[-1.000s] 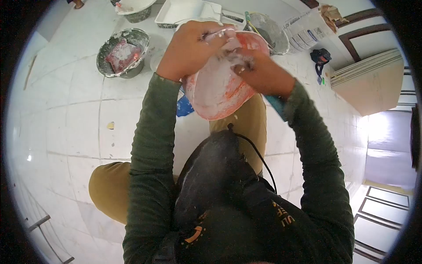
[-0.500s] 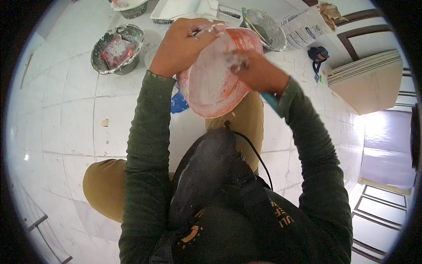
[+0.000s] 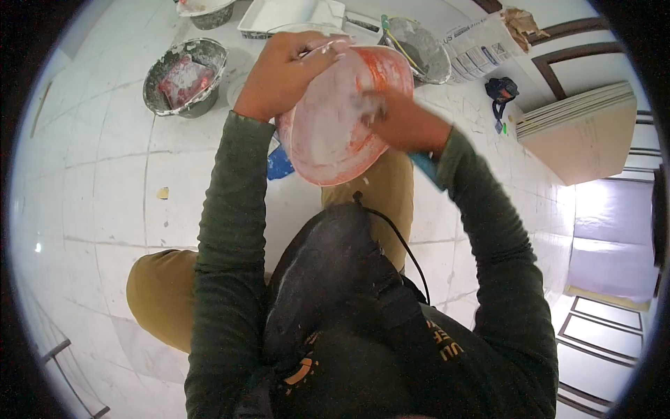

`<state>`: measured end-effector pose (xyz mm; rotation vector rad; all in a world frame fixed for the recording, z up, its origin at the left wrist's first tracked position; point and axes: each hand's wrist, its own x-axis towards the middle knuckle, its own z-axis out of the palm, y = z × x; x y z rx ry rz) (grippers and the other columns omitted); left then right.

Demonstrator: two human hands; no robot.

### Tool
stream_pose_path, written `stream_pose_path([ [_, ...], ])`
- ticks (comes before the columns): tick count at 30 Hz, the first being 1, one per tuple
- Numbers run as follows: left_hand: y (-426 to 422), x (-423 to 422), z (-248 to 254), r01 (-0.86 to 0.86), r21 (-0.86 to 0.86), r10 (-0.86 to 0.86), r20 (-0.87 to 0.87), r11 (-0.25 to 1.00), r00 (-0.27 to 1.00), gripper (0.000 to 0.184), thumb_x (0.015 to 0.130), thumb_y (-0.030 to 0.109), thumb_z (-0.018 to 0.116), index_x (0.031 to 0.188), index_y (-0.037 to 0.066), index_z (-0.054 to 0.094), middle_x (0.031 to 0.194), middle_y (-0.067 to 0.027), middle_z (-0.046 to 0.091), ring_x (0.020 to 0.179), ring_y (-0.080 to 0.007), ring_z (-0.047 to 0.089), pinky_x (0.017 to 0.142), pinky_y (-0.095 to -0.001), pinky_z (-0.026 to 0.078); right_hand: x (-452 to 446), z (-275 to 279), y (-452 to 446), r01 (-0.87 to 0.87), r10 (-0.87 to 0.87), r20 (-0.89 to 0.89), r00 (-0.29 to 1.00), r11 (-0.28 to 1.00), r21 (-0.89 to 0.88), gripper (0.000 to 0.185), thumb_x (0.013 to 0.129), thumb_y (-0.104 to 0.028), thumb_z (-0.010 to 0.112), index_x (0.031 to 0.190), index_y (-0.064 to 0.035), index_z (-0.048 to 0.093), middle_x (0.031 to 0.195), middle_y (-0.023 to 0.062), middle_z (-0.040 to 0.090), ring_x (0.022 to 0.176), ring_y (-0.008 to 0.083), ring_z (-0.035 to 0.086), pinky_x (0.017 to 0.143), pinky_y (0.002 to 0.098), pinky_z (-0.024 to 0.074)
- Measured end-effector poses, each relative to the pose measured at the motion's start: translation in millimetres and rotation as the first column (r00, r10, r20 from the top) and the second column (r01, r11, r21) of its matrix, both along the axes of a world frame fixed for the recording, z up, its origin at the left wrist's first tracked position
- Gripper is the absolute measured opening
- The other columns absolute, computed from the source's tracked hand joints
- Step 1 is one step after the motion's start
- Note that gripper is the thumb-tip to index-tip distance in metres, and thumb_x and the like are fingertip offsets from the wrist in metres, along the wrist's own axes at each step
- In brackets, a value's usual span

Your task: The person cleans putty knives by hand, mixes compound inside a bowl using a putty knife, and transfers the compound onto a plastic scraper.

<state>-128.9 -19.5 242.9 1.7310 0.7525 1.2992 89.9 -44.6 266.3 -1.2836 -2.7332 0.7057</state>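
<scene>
Head view, the only feed at my station. I log the red-and-white bowl (image 3: 324, 140) between the two hands, ahead of the wearer's torso, its coated inner face turned up toward the camera. Long axis: I read it as slanting, from the far right down to the near left, with the near edge overlapping the tan trouser leg (image 3: 384, 202) in my line of sight.

Left hand (image 3: 289, 73): closed around the far left part of the rim, thumb on the near side, white residue on the fingers. Right hand (image 3: 401, 119): over the right part of the inner face, fingers partly curled and pointing left across the long axis. Motion blur spoils the fingertips, so I cannot tell whether they pinch anything or only press on the coating.

Key relation: left hand sits at the edge, right hand is nearer the middle, and the bowl's near end is free of both. I also note a teal strip (image 3: 426, 170) beside the right wrist, a blue item (image 3: 280, 164) on the floor below the left wrist, and a dark bucket (image 3: 202, 106) well apart to the left.
</scene>
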Motion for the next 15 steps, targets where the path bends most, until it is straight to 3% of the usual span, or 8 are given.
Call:
stream_pose_path([
  [1,1.4,-2.9,-2.3,-0.017,0.03,0.017,-0.019,0.999,1.0,0.035,0.088,0.028,0.056,0.107,0.0,0.064,0.089,-0.0055,0.065,0.08,-0.0097,0.055,0.075,-0.0251,0.045,18.1,-38.3,-5.1,-0.109,0.124,-0.064,0.99,0.973,0.206,0.036,0.083,-0.015,0.055,0.115,0.0005,0.056,0.104,0.024,0.06,0.094,0.0311,0.06,0.085,0.0382,0.0457],
  [4,0.4,-7.7,5.3,-0.048,0.076,0.053,-0.06,0.996,0.997,0.035,0.088,0.028,0.057,0.105,-0.002,0.064,0.088,-0.006,0.066,0.081,-0.0105,0.056,0.075,-0.0264,0.046,4.4,-18.9,-27.0,-0.02,0.013,-0.033,0.999,0.975,-0.221,0.037,0.083,-0.015,0.055,0.116,0.0006,0.055,0.103,0.0243,0.06,0.095,0.0327,0.06,0.087,0.0385,0.045],
  [8,3.7,1.0,5.7,0.016,0.025,-0.018,0.083,1.0,0.996,0.032,0.087,0.025,0.057,0.103,-0.002,0.064,0.087,-0.0069,0.066,0.081,-0.011,0.057,0.076,-0.0271,0.046,-5.9,26.7,-7.3,0.09,-0.089,0.014,0.996,0.953,-0.29,0.035,0.083,-0.01,0.055,0.115,0.0024,0.054,0.1,0.0175,0.062,0.089,0.0233,0.063,0.08,0.0347,0.0493],
  [11,2.0,4.2,5.3,0.006,0.025,-0.007,0.048,1.0,0.999,0.027,0.086,0.02,0.057,0.101,-0.001,0.065,0.088,-0.0095,0.067,0.081,-0.0121,0.059,0.078,-0.0274,0.046,-20.2,46.2,12.5,0.144,-0.198,-0.23,0.953,0.962,-0.233,0.034,0.083,-0.01,0.056,0.114,0.0034,0.054,0.098,0.0151,0.063,0.085,0.0192,0.063,0.073,0.0309,0.0506],
  [13,0.8,0.4,4.3,0.0,0.0,0.0,0.024,1.0,1.0,0.027,0.086,0.02,0.057,0.101,-0.001,0.065,0.087,-0.0093,0.067,0.081,-0.0122,0.059,0.077,-0.0273,0.047,-5.1,4.1,2.0,0.103,-0.133,-0.144,0.981,0.974,-0.2,0.036,0.083,-0.012,0.056,0.116,0.0034,0.053,0.099,0.017,0.062,0.087,0.0209,0.063,0.076,0.0314,0.0496],
  [15,2.4,1.6,0.5,-0.018,-0.024,0.019,0.046,1.0,0.999,0.028,0.086,0.02,0.057,0.101,-0.002,0.065,0.087,-0.0092,0.067,0.081,-0.0119,0.058,0.077,-0.0271,0.047,8.9,-32.2,-13.4,-0.001,0.003,-0.093,0.996,1.0,0.019,0.04,0.083,-0.015,0.055,0.119,0.0031,0.052,0.102,0.021,0.061,0.092,0.0235,0.061,0.082,0.0331,0.0472],
])
